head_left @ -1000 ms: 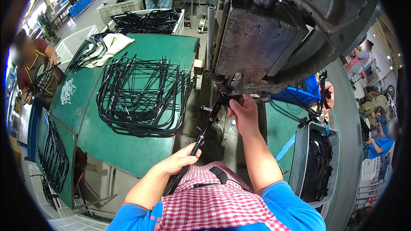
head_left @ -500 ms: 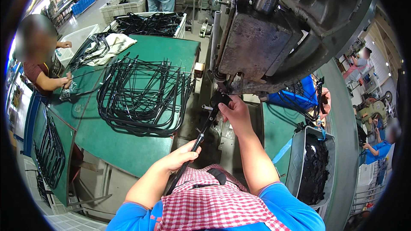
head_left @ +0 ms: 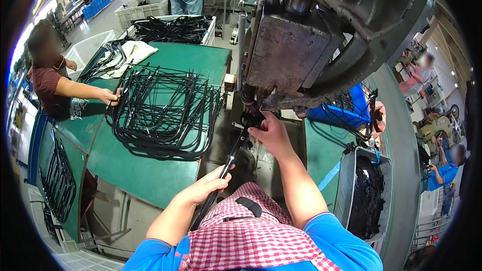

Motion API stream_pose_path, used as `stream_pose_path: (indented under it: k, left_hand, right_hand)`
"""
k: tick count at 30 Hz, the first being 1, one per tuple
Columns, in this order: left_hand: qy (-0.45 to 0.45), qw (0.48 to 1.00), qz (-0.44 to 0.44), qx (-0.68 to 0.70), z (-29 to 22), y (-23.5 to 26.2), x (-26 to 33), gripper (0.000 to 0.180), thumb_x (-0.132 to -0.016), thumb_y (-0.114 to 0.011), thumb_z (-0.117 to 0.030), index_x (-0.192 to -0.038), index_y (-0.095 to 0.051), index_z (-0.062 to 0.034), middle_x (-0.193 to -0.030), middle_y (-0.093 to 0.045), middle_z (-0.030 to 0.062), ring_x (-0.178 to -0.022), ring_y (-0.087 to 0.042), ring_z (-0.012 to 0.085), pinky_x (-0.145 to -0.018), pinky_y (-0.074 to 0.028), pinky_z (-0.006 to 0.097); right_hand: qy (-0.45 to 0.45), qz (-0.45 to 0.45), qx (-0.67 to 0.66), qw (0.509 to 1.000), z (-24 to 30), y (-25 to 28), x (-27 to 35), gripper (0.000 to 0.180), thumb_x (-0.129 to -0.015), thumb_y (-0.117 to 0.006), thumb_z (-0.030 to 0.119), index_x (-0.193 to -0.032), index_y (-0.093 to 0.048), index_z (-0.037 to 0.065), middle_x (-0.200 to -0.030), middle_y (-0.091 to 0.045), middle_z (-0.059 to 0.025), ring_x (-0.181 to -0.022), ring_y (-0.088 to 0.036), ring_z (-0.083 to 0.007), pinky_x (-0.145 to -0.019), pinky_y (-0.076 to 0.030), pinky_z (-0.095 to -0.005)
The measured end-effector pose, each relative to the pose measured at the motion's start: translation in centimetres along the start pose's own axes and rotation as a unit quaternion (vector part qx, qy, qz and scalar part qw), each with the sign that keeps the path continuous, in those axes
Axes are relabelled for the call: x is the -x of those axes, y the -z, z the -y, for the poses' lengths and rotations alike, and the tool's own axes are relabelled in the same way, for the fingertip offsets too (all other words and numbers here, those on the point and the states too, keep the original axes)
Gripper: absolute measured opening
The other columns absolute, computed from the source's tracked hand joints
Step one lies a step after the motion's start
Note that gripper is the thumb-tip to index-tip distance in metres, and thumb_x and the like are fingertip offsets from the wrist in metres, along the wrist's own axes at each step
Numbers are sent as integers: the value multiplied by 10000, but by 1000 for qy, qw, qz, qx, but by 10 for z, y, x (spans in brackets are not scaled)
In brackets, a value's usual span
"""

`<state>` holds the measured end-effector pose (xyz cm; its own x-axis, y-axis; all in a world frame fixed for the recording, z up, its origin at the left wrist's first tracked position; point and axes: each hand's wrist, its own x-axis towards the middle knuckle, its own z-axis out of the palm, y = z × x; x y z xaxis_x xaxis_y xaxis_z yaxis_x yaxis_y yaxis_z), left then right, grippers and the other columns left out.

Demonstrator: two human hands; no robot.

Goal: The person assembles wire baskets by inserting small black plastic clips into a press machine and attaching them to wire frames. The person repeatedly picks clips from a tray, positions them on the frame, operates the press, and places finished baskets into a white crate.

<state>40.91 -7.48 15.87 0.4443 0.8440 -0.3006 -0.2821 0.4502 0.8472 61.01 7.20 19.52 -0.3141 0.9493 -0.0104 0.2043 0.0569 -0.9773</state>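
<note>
My left hand (head_left: pixel 207 186) grips the near end of a thin black metal rod (head_left: pixel 232 156) that slants up toward the machine. My right hand (head_left: pixel 267 131) is closed on the rod's far end, held right under the big grey press machine (head_left: pixel 296 60). The rod's tip is hidden by my fingers and the machine's lower jaw. A heap of bent black wire frames (head_left: pixel 163 113) lies on the green table (head_left: pixel 130 170) to my left.
A seated person's hand (head_left: pixel 111 96) touches the frames at the table's left edge. A white crate of black frames (head_left: pixel 170 27) stands at the back, with another person behind it. A grey bin of black parts (head_left: pixel 366 195) sits at my right, and a blue crate (head_left: pixel 346 113) beyond it.
The seated person at left has reached an arm out to the pile of frames. My hands and the rod stay at the machine, barely moved.
</note>
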Motion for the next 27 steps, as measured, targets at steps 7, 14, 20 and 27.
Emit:
stream_pose_path:
  k: [7,14,20,27]
  left_hand:
    - [-12,999,26,-36,-5,3,-3,694,-797,-625,-244,-1374,-309,-21,-938,-443,-33,-764,-433,54,-675,-381,202]
    - [9,965,174,-199,-9,1,57,626,-626,-513,-50,-1236,-386,6,-1032,-490,36,-977,-471,141,-920,-389,290]
    - [-31,977,198,-67,-39,-28,141,692,-634,-533,-91,-1295,-397,61,-1241,-493,172,-1209,-448,267,-1074,-258,371]
    - [-233,909,346,20,-21,-61,135,642,-741,-592,-93,-1330,-406,81,-1257,-521,263,-1219,-473,373,-1042,-335,480]
  right_hand:
    - [32,-43,-124,991,-9,1,5,781,-798,-675,23,-1440,-231,54,-625,-465,11,-512,-451,-67,-453,-372,-221]
    - [-101,-80,-146,981,-86,23,87,421,-872,-562,67,-1272,-445,7,-673,-513,-13,-538,-472,-89,-473,-367,-235]
    - [-328,-49,-145,932,-200,45,180,480,-938,-502,439,-1183,-545,29,-1020,-629,-79,-867,-572,-160,-773,-457,-314]
    - [-43,146,-362,920,-85,126,168,1029,-761,-412,795,-1348,-384,-50,-1350,-457,-252,-1180,-523,-338,-1010,-378,-449]
